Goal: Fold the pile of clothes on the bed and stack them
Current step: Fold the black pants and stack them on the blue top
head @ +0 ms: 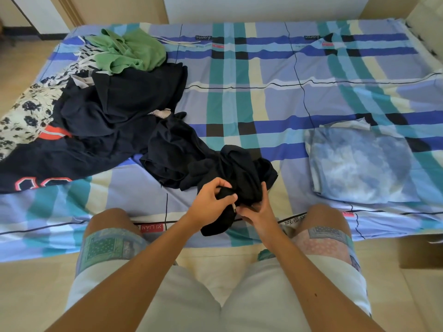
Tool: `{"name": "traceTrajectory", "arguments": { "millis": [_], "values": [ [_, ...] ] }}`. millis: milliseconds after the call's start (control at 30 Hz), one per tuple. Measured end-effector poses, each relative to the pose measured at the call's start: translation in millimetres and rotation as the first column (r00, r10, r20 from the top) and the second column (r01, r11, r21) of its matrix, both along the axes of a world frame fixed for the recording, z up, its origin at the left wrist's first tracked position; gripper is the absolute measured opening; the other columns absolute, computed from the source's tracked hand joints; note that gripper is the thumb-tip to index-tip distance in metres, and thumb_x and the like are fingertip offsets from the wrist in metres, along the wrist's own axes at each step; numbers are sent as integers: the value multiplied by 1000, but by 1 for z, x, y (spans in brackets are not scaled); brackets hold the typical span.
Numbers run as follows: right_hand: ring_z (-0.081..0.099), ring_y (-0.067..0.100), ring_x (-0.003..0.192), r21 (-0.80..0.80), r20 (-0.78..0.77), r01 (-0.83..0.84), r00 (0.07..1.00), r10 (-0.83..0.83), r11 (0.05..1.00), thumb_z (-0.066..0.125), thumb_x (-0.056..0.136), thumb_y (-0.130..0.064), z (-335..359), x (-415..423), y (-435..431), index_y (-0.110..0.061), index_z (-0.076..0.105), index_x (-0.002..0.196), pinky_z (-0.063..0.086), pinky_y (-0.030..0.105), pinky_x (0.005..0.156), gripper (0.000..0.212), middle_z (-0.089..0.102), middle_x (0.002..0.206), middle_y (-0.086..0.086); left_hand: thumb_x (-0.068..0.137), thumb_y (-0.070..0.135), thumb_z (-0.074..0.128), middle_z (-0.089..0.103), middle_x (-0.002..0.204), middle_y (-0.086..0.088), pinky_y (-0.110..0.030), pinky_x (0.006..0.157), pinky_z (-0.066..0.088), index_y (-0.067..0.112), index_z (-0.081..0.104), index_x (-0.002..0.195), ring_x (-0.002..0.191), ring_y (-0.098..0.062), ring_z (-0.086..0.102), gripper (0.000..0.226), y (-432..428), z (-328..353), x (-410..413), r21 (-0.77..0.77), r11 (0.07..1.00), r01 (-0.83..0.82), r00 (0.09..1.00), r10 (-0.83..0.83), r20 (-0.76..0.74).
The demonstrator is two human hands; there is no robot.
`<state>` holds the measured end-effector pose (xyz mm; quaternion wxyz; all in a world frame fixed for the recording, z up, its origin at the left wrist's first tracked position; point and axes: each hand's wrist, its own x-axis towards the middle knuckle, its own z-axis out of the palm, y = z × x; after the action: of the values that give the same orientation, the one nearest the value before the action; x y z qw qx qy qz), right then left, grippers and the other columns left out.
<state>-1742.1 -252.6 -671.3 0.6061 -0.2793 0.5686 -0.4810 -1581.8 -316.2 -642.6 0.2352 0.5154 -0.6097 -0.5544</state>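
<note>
Black fabric, bunched and crumpled, is gripped by both hands at the near edge of the bed (263,92). The left hand (213,200) has its fingers curled tightly round a wad of the black garment (242,171), thumb on top. The right hand (257,210) sits just beside it, fingers bent and pinching the cloth's lower edge, where a small pale spot shows between the two hands; I cannot tell what it is. Most of the garment spreads away from the hands toward the middle of the bed, and one end hangs below them over the plaid sheet. Its shape is lost in the folds, so the kind of clothing is hard to make out. Touching it on the left is the unfolded pile (115,104): dark navy pieces, a green top (129,50) at the far end, a floral cloth (24,116) cut off by the left border, and a navy jersey (48,161) with red-and-white numerals only partly visible. Well apart to the right lies a folded blue tie-dye piece (359,164), flat on the sheet, with a paler layer peeking out at its far edge.
</note>
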Motion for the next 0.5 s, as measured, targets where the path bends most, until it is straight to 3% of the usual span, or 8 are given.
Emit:
{"name": "traceTrajectory", "arguments": {
  "millis": [133,267,333,433,500],
  "values": [
    [66,27,109,-110,-59,-17,998,11,994,63,84,18,11,4,-3,-19,26,153,56,42,92,87,66,121,11,94,21,66,68,85,7,-18,74,49,18,64,101,79,-5,65,8,-7,33,5,-140,986,88,995,-93,-24],
    [66,22,114,-162,-80,45,995,-59,986,61,90,10,28,14,-11,-28,17,157,53,44,99,89,70,120,3,100,21,58,66,90,7,-19,77,48,17,65,109,80,-5,62,13,-21,67,3,-196,976,101,993,-111,-45],
    [69,16,109,-192,-104,101,987,-123,976,57,95,3,37,16,-19,-32,16,157,54,40,97,83,74,111,-2,99,19,58,68,100,3,-21,84,52,16,63,115,90,-9,65,17,-29,84,3,-206,970,126,989,-138,-45],
    [71,8,98,-228,-122,204,964,-235,952,61,96,-8,57,0,-38,-37,21,153,56,30,89,75,76,96,-11,97,17,61,71,95,0,-23,78,54,21,57,116,85,-14,69,20,-49,114,14,-271,944,190,981,-175,79],
    [68,3,81,-282,-251,178,934,-252,943,65,94,-9,75,-20,-52,-37,28,150,52,16,77,73,71,81,-11,94,14,64,72,90,0,-29,77,54,20,53,109,81,-19,68,19,-67,135,26,-344,901,262,956,-193,223]
  ]
}}
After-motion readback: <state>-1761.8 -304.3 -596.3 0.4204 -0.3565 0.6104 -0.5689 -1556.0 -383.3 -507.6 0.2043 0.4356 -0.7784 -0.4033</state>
